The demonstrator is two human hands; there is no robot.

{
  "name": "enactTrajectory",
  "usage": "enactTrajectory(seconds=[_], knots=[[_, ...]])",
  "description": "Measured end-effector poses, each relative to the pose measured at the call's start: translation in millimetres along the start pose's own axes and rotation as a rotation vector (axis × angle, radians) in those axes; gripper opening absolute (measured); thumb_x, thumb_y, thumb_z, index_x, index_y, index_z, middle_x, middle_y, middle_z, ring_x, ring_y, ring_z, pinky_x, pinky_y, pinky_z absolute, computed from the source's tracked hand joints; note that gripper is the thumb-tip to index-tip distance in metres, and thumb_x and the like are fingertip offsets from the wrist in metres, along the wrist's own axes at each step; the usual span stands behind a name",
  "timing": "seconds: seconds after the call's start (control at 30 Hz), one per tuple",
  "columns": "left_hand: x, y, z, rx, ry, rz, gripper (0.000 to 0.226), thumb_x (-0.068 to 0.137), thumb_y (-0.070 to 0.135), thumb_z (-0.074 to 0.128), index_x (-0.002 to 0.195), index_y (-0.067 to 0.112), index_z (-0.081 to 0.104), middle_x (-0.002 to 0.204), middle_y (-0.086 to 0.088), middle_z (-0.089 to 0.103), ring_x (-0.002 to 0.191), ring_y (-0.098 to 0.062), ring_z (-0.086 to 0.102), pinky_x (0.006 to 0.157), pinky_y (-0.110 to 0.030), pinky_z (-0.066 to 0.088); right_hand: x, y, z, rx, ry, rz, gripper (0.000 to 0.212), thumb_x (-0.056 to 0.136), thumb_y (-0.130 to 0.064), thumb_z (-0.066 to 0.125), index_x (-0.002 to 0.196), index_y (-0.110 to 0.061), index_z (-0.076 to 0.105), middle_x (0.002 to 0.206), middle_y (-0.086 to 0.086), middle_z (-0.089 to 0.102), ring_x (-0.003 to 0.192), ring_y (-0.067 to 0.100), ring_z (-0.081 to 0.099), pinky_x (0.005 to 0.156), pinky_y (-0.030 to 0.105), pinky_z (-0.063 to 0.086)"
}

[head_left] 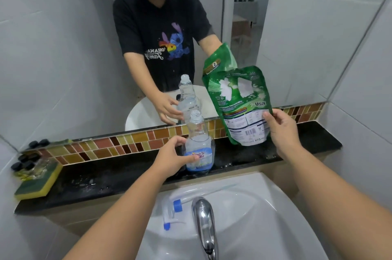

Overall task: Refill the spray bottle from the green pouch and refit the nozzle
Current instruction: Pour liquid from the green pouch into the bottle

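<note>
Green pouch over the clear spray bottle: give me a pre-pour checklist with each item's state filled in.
1. Clear plastic spray bottle upright on the black counter ledge: ok.
2. Bottle neck open, nozzle off: ok; the white and blue spray nozzle lies in the white sink basin.
3. Left hand steadies the bottle: ok.
4. Right hand holds the green refill pouch: ok, pinching one lower corner only.
5. Pouch opened: cannot tell.
6. Pouch spout above the bottle neck: not ok; the pouch hangs to the right of the neck.

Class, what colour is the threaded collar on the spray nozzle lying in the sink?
Blue, on the white spray nozzle; clearest in the head view, left of the tap.
</note>
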State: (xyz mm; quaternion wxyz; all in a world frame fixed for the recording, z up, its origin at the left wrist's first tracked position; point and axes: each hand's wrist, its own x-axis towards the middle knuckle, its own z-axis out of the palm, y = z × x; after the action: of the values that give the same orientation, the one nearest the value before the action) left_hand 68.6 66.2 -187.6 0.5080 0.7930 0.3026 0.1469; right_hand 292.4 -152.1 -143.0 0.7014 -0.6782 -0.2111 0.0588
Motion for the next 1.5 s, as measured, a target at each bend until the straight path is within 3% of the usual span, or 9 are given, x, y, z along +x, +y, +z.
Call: enactTrajectory(seconds=[0.13, 0.3, 0.5, 0.6, 0.73, 0.83, 0.9, 1.0, 1.5], knots=[[-2, 3, 1, -0.071, -0.059, -0.011, 0.044, 0.067, 0.034, 0.087, 0.102, 0.039, 0.06, 0.099, 0.027, 0.068, 0.094, 0.008, 0.063, 0.061, -0.014, 0.052, 7, -33, -9, -0.02, 0.006, -0.096, 0.012, 0.092, -0.016, 0.06, 0.09, -0.023, 0.07, 0.085, -0.007, 0.073, 0.075, 0.006, 0.065, 0.067, 0.021, 0.053], [-8, 5, 9, -0.14, -0.02, 0.004, 0.049, 0.072, 0.023, 0.085, 0.108, 0.042, 0.059, 0.102, 0.019, 0.068, 0.088, 0.017, 0.058, 0.056, -0.007, 0.049, 7, -67, -16, -0.152, -0.026, -0.215, 0.012, 0.088, -0.025, 0.064, 0.091, -0.032, 0.073, 0.088, -0.011, 0.074, 0.081, 0.006, 0.065, 0.071, 0.02, 0.051], [-13, 4, 1, -0.12, 0.018, 0.027, 0.054, 0.07, 0.025, 0.087, 0.113, 0.039, 0.058, 0.109, 0.017, 0.064, 0.094, 0.0, 0.061, 0.058, -0.012, 0.052, 2, -114, -18, -0.286, -0.067, -0.327, 0.024, 0.086, -0.025, 0.067, 0.085, -0.048, 0.072, 0.084, -0.022, 0.072, 0.081, -0.001, 0.066, 0.072, 0.016, 0.05], [-15, 3, -4, -0.102, 0.037, 0.042, 0.056, 0.069, 0.025, 0.087, 0.116, 0.035, 0.059, 0.108, 0.017, 0.064, 0.092, 0.003, 0.061, 0.057, -0.011, 0.051, 5, -135, -18, -0.442, -0.068, -0.365, 0.019, 0.084, -0.037, 0.065, 0.087, -0.056, 0.068, 0.087, -0.029, 0.069, 0.097, 0.009, 0.065, 0.097, 0.044, 0.044], [-19, 5, -12, -0.11, 0.045, 0.035, 0.054, 0.069, 0.023, 0.087, 0.113, 0.035, 0.059, 0.106, 0.015, 0.067, 0.088, 0.008, 0.062, 0.057, -0.011, 0.051, 4, -164, -13, -0.6, -0.144, -0.433, 0.03, 0.088, -0.037, 0.062, 0.083, -0.066, 0.062, 0.083, -0.04, 0.063, 0.099, 0.016, 0.062, 0.094, 0.06, 0.038], [-23, 8, -17, -0.109, 0.046, 0.038, 0.054, 0.07, 0.023, 0.087, 0.112, 0.038, 0.057, 0.108, 0.016, 0.066, 0.092, 0.003, 0.063, 0.058, -0.013, 0.052, 4, -177, -8, -0.638, -0.19, -0.468, 0.029, 0.088, -0.039, 0.06, 0.08, -0.067, 0.061, 0.078, -0.039, 0.064, 0.099, 0.017, 0.059, 0.094, 0.058, 0.037], [-25, 10, -18, -0.109, 0.05, 0.046, 0.055, 0.071, 0.023, 0.086, 0.115, 0.036, 0.057, 0.11, 0.016, 0.065, 0.095, 0.0, 0.062, 0.06, -0.014, 0.053, 6, -181, -5, -0.655, -0.183, -0.506, 0.023, 0.088, -0.038, 0.06, 0.081, -0.06, 0.063, 0.083, -0.028, 0.068, 0.098, 0.015, 0.056, 0.096, 0.047, 0.029], [-27, 10, -20, -0.113, 0.053, 0.051, 0.057, 0.071, 0.023, 0.086, 0.119, 0.034, 0.056, 0.113, 0.015, 0.064, 0.099, -0.003, 0.061, 0.066, -0.02, 0.055, 7, -188, -1, -0.744, -0.162, -0.595, 0.015, 0.091, -0.036, 0.059, 0.093, -0.051, 0.064, 0.088, -0.018, 0.07, 0.096, 0.011, 0.052, 0.081, 0.033, 0.015], [-32, 12, -25, -0.112, 0.055, 0.047, 0.057, 0.073, 0.021, 0.084, 0.121, 0.032, 0.056, 0.115, 0.012, 0.063, 0.099, -0.003, 0.059, 0.064, -0.019, 0.054, 7, -224, 12, -0.923, -0.2, -0.775, 0.018, 0.09, -0.032, 0.06, 0.102, -0.043, 0.068, 0.087, -0.015, 0.066, 0.093, 0.014, 0.047, 0.078, 0.035, 0.016]])
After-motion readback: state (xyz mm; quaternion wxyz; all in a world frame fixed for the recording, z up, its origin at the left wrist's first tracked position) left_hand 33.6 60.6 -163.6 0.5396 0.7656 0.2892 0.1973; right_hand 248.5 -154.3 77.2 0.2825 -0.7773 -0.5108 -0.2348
